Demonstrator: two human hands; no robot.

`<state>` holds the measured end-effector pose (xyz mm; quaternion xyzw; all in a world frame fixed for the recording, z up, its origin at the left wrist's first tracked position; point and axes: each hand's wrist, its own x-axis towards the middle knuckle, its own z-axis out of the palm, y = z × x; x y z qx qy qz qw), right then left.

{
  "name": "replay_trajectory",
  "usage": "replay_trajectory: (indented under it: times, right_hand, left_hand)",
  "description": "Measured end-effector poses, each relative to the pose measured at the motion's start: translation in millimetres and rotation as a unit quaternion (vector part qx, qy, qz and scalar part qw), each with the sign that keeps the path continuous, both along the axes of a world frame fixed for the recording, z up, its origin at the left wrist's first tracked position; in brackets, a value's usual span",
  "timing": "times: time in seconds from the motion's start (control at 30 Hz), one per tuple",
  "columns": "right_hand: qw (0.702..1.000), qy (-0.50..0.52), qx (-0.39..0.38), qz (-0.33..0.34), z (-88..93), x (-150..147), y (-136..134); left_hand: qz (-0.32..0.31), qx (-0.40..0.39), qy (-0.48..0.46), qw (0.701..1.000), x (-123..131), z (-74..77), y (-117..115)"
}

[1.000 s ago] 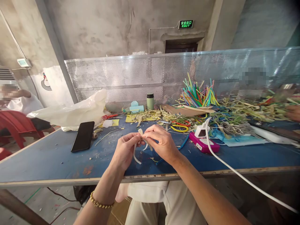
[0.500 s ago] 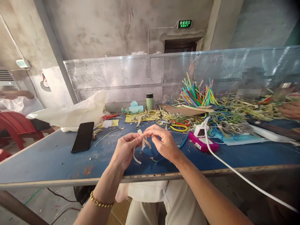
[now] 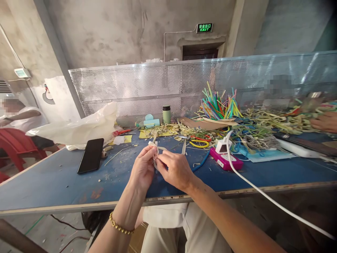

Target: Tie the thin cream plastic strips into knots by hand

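Above the blue table's front part, my left hand [image 3: 143, 166] pinches a pale cream strip [image 3: 152, 144] between thumb and fingers. The strip is bent into a small loop near the fingertips. My right hand [image 3: 174, 168] is closed against it from the right, its fingers on the strip's lower part; one pale end pokes out above the right fingers. Much of the strip is hidden by the hands. Behind the right hand lies a loose pale strip piece [image 3: 184, 147], and a blue cord [image 3: 202, 162] is just to its right.
A black phone [image 3: 91, 155] lies at left near a white plastic bag [image 3: 79, 124]. To the right sits a magenta power block [image 3: 226, 162] with a white cable [image 3: 260, 193]. Farther back are a green bottle [image 3: 166, 115], coloured stems [image 3: 219, 105] and tangled strips. Another person's hand [image 3: 325, 122] is far right.
My right hand has come lower and closer to the left hand, its fingers now beside the strip's lower part. The strip's dangling ends have shifted out of sight behind the hands.
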<state>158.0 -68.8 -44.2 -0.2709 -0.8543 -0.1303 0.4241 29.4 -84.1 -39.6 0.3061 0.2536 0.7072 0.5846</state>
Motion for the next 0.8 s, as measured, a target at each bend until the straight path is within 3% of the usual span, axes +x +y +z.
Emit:
replay_trajectory:
  times: [0.1, 0.2, 0.37, 0.47, 0.57, 0.67, 0.73, 0.8]
  right_hand:
    - [0.998, 0.016, -0.044, -0.051, -3.0, -0.8, 1.7]
    - [0.994, 0.034, -0.087, -0.056, -4.2, 0.4, 5.3]
    - [0.983, 0.084, -0.157, 0.043, -1.5, 3.1, 8.0]
    - [0.946, 0.12, -0.272, 0.127, 1.9, 5.0, 5.7]
    - [0.872, 0.12, -0.431, 0.199, 3.3, 6.2, 3.6]
    - [0.813, 0.128, -0.518, 0.233, 2.8, 6.1, 2.8]
    - [0.802, 0.149, -0.527, 0.239, 2.7, 6.1, 2.7]
    - [0.81, 0.166, -0.509, 0.241, 3.4, 6.9, 3.0]
  left_hand:
    - [-0.033, 0.002, -0.026, 0.999, 11.8, 1.5, -0.2]
    - [-0.051, 0.004, -0.044, 0.998, 18.1, 2.1, -0.1]
    - [-0.019, -0.008, -0.026, 0.999, 12.4, 1.9, 2.4]
    - [0.015, -0.013, -0.002, 1.0, 6.2, 2.0, 3.0]
    - [0.014, -0.016, 0.022, 1.0, 3.9, 2.3, 1.5]
    - [0.007, -0.033, 0.038, 0.999, 4.7, 2.7, 0.4]
    - [0.009, -0.04, 0.034, 0.999, 4.9, 2.7, 1.3]
    - [0.014, -0.04, 0.021, 0.999, 3.5, 2.7, 3.5]
